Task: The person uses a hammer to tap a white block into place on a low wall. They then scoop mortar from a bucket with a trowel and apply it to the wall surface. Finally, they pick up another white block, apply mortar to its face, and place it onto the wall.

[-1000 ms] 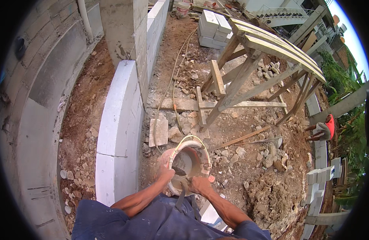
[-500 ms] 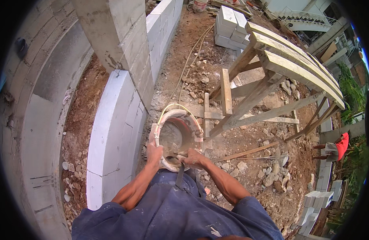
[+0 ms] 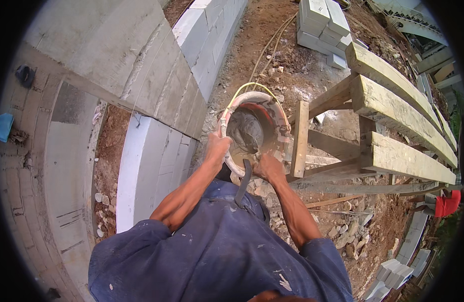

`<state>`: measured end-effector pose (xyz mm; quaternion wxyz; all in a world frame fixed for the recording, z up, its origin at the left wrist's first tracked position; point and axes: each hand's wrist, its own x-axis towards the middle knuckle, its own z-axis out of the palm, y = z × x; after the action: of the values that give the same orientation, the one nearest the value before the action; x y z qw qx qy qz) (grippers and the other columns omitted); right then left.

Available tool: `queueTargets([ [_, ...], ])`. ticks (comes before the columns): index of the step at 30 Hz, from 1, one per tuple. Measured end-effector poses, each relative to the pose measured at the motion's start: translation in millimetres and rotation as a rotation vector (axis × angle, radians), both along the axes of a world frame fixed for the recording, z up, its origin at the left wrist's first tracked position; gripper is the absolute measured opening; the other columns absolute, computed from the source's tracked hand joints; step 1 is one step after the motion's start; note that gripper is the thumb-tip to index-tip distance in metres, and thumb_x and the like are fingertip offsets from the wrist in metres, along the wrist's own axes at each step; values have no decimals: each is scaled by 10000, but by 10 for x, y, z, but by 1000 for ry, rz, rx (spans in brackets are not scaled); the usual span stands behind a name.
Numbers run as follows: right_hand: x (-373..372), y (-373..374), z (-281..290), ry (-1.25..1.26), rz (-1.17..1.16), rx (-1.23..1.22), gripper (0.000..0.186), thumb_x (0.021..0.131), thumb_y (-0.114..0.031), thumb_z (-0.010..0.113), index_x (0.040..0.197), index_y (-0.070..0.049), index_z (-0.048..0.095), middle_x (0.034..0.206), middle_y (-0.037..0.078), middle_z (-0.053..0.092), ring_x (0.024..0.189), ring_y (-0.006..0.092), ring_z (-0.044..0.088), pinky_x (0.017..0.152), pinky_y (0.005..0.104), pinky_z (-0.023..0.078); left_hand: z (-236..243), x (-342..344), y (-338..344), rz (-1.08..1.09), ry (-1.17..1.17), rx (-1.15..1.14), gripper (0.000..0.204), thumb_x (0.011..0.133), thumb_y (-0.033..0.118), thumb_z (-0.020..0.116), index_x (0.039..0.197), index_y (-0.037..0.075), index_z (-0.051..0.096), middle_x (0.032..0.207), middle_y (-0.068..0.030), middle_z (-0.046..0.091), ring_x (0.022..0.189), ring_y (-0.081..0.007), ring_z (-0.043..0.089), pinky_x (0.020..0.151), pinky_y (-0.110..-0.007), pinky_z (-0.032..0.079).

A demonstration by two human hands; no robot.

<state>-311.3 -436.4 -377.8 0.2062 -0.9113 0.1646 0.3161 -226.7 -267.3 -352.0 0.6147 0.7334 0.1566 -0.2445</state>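
A pale, mortar-stained bucket with a yellow rope handle is held in front of my body, with wet grey mortar inside. My left hand is closed on the bucket's left rim. My right hand is closed on what looks like a trowel handle at the lower right of the bucket; the trowel's blade lies partly in the mortar. A dark strap hangs between my forearms from the bucket's near side.
A white block wall and concrete column stand left. A wooden trestle stands close right, a block stack and hoses beyond. Rubble covers ground at right. A person in red bends at far right.
The bucket and my two hands have risen in the view toward the top. The column and trestle appear nearer and larger. My left hand still grips the rim.
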Motion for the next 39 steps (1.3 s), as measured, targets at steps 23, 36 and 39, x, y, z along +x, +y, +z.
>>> queueTargets([
  [23, 4922, -2197, -553, 149, 198, 255, 327, 763, -309, 599, 871, -9, 670, 827, 213, 677, 752, 345, 663, 665, 418, 509, -306, 4490, -1973, -4, 64, 386, 388, 648, 113, 592, 994, -54, 650, 899, -296, 647, 904, -433, 630, 799, -482, 495],
  [36, 7151, -3368, -75, -129, 678, 110, 269, 771, -291, 586, 827, -59, 711, 814, 241, 664, 788, 409, 654, 733, 472, 517, -213, 5913, -2995, 402, 252, 296, 378, 671, 141, 613, 1016, -15, 629, 1029, -278, 637, 1022, -423, 600, 875, -457, 478],
  [39, 7762, -3388, 45, -83, 783, -3, 243, 779, -294, 594, 861, -96, 708, 838, 209, 673, 799, 404, 648, 733, 472, 517, -157, 6152, -3211, 549, 321, 259, 407, 681, 137, 620, 1062, -6, 611, 1029, -269, 639, 1016, -420, 603, 873, -460, 479],
])
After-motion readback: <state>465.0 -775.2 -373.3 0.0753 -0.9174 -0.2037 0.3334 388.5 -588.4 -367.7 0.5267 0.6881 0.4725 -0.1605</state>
